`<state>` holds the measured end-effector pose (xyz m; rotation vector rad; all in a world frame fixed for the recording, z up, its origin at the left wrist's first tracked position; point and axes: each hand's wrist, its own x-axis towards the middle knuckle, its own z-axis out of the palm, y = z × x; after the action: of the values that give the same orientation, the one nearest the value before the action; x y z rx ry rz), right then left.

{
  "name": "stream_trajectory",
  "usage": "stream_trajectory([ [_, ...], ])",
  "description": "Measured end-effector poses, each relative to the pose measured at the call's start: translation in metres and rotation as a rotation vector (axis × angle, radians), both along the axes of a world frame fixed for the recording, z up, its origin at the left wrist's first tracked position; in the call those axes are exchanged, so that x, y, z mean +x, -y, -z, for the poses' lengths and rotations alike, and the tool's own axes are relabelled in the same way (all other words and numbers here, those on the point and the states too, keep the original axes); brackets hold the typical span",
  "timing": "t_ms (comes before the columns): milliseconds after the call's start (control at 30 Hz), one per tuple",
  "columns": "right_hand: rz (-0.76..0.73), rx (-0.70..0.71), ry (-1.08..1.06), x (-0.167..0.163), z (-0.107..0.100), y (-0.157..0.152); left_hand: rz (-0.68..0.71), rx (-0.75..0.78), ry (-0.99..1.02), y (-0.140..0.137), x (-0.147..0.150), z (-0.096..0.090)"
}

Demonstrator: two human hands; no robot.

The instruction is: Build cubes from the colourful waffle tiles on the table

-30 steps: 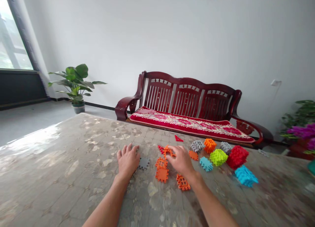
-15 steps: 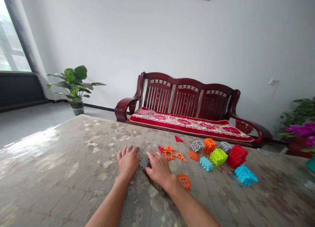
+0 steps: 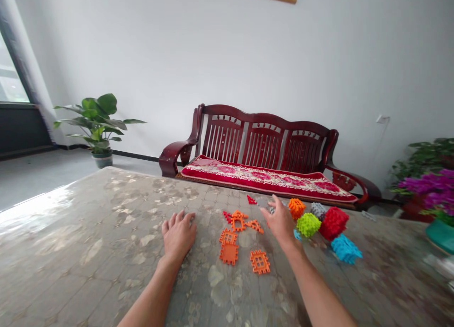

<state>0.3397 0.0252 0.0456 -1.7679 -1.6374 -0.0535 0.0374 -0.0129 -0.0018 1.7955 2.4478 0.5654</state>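
Note:
My left hand (image 3: pixel 179 235) rests palm down on the table, fingers spread, with nothing in it. Over on the right, my right hand (image 3: pixel 280 223) reaches toward the block group. A blurred grey interlocking tile (image 3: pixel 261 202) shows at its fingertips. Its fingers partly cover a grey block (image 3: pixel 272 210). Between the hands lie flat orange toothed pieces: a solid square (image 3: pixel 229 253), a windowed square (image 3: pixel 228 236), another windowed square (image 3: pixel 260 262), an arch-like frame (image 3: pixel 238 222) and a triangle (image 3: pixel 255 226). Small red pieces (image 3: pixel 251 200) lie behind them.
Block stacks stand at right: orange (image 3: pixel 296 208), lime green (image 3: pixel 308 224), grey (image 3: pixel 318 210), red (image 3: pixel 334 223) and blue (image 3: pixel 346 249). A wooden bench (image 3: pixel 266 142) is behind the table (image 3: pixel 106 251). A pot of purple flowers (image 3: pixel 432 190) stands far right.
My right hand has moved right and away from my left hand, toward the block stacks. The grey tile has left the spot between my hands. Orange squares formerly covered now show.

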Motion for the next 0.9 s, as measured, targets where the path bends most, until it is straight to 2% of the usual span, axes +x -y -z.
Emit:
stream_trajectory([
  [67,0.116,-0.022,0.04,0.029,-0.006,-0.007,0.003,0.006,0.002,0.0,0.0,0.0],
  [167,0.211,-0.058,0.122,0.055,-0.009,-0.011,0.005,0.007,0.006,0.0,0.0,0.0],
  [333,0.289,-0.139,0.219,0.068,-0.005,-0.014,0.004,-0.003,0.005,0.0,0.0,-0.001],
  [433,0.3,-0.118,0.241,0.068,-0.002,-0.014,0.005,-0.004,0.003,0.0,0.0,-0.001],
  [533,0.212,0.007,0.222,0.058,0.004,-0.009,0.001,-0.002,0.004,0.0,0.0,0.0],
  [633,-0.015,0.08,0.146,0.036,0.016,0.003,0.002,-0.001,0.005,-0.001,-0.001,0.001],
  [700,-0.195,0.052,0.154,0.017,0.027,0.013,0.004,0.01,0.005,-0.001,-0.001,0.002],
  [733,-0.24,0.033,0.172,0.008,0.033,0.018,0.005,0.017,0.004,-0.001,-0.001,0.003],
  [900,-0.245,-0.135,0.238,-0.018,0.056,0.034,0.006,0.038,-0.003,-0.001,0.0,0.004],
])
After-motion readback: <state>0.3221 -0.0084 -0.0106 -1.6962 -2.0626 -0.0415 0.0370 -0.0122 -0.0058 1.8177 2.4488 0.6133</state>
